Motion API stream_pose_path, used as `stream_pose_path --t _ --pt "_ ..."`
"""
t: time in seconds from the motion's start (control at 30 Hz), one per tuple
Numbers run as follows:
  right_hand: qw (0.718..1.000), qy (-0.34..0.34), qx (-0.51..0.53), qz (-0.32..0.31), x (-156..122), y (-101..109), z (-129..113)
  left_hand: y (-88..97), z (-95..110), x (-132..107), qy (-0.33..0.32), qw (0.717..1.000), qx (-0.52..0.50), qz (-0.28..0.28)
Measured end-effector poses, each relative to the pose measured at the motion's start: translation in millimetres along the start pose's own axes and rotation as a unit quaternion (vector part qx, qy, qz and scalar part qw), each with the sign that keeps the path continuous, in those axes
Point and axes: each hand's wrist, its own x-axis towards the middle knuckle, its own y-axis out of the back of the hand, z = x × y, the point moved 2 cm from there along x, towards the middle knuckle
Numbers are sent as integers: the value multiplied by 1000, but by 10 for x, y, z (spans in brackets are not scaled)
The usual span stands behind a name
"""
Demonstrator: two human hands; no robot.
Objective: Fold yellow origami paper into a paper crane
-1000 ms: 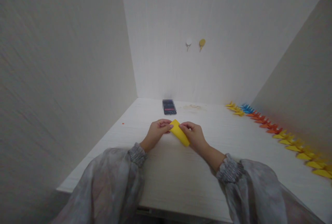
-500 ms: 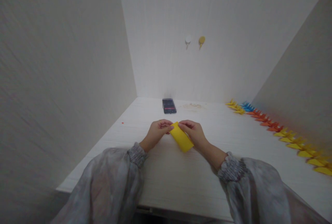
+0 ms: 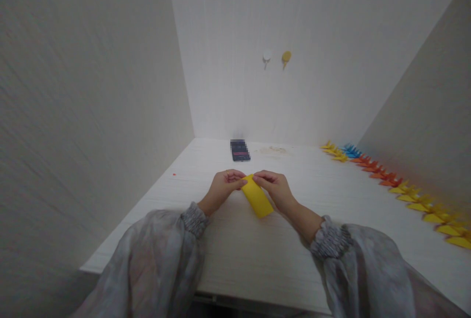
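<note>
A yellow paper (image 3: 258,200), folded into a narrow rectangle, slants above the table between my hands. My left hand (image 3: 227,184) pinches its upper left corner between thumb and fingers, and a ring shows on one finger. At the upper right corner, my right hand (image 3: 275,188) grips the same paper in a pinch. The lower end of the paper hangs free, pointing toward me and slightly right.
A phone (image 3: 240,151) lies on the white table (image 3: 235,259) near the back wall. Folded paper cranes (image 3: 408,195) in yellow, blue and orange line the right side. Two hooks, one white (image 3: 267,56) and one yellow (image 3: 286,57), are on the wall. A red speck (image 3: 174,174) lies at left.
The lower end of the yellow paper has shifted slightly left and toward me. Both hands keep their pinch almost in place.
</note>
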Motion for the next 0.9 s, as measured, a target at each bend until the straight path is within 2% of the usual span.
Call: stream_pose_path --t 0.67,0.9 --pt "1000 -13 10 6 12 18 55 0 -1 5 14 1000 5 -7" --pt "997 -40 30 61 32 53 50 8 6 10 6 1000 2 4"
